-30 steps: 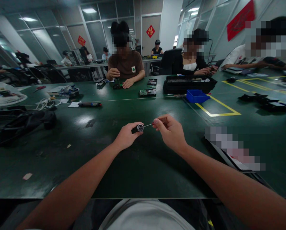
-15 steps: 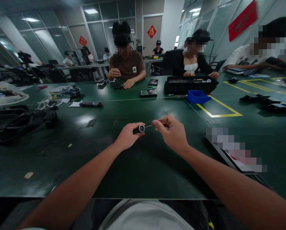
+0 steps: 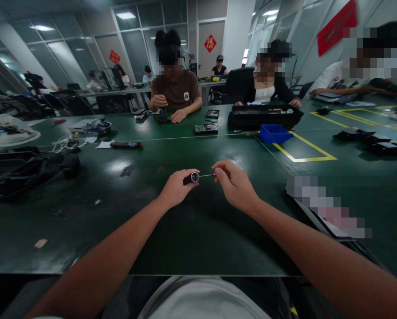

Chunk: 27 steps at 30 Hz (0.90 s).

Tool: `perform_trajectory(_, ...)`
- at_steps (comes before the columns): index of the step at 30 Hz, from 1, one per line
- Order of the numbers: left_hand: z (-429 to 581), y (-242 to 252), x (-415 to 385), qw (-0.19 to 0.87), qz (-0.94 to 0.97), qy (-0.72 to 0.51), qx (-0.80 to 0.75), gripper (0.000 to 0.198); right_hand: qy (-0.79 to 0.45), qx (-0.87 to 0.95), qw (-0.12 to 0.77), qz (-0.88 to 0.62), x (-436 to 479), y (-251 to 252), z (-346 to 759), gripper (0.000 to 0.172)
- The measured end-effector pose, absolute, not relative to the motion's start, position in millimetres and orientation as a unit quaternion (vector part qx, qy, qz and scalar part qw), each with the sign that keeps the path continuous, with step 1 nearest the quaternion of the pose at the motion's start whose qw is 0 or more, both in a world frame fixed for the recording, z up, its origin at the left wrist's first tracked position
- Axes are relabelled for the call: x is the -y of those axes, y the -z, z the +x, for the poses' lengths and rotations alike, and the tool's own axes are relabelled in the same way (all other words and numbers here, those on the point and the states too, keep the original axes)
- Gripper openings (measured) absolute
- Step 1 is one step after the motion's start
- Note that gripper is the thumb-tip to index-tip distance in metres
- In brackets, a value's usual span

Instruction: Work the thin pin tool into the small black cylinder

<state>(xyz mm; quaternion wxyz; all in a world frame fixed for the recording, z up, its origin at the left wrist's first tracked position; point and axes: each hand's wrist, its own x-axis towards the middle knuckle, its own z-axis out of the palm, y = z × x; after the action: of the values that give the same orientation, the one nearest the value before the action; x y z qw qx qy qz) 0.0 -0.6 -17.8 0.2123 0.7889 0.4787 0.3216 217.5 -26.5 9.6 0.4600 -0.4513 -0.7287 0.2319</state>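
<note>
My left hand (image 3: 177, 189) is wrapped round a small black cylinder (image 3: 194, 177) with a silver rim, whose round end faces me. To its right, my right hand (image 3: 235, 184) pinches the red handle of a thin screwdriver (image 3: 206, 175). The metal shaft points left and its tip is at the rim of the cylinder; whether it goes inside cannot be made out. Both hands are above the green table (image 3: 198, 235).
Ahead lie a circuit board (image 3: 205, 129), a blue tray (image 3: 275, 134), a black case (image 3: 265, 117) and a dark rod-like tool (image 3: 126, 145). Black parts (image 3: 35, 173) lie left, a folder (image 3: 328, 212) right. People sit across the table.
My right hand has turned, and the screwdriver shaft now lies nearly level instead of slanting. My left hand and the cylinder have shifted slightly left.
</note>
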Motion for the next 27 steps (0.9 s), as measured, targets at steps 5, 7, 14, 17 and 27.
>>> perform_trajectory(5,-1.3,16.0,1.0,0.201,0.793,-0.312,-0.483,0.038,-0.245,0.747,0.438,-0.437,27.2,-10.3,218.5,0.022)
perform_trajectory(7,-0.6,15.8,1.2,0.200,0.799,-0.304,-0.478,0.038,-0.255,0.738,0.445,-0.439,26.3,-9.3,218.5,0.026)
perform_trajectory(14,2.0,13.4,1.9,0.200,0.787,-0.302,-0.499,0.039,-0.369,0.627,0.528,-0.438,18.7,-3.7,213.8,0.018)
perform_trajectory(17,2.7,11.6,3.1,0.208,0.773,-0.319,-0.507,0.039,-0.423,0.580,0.547,-0.430,13.6,-0.7,212.3,0.027)
perform_trajectory(27,2.6,9.9,4.4,0.174,0.803,-0.284,-0.494,0.038,-0.552,0.437,0.568,-0.427,-7.8,13.4,221.0,0.027)
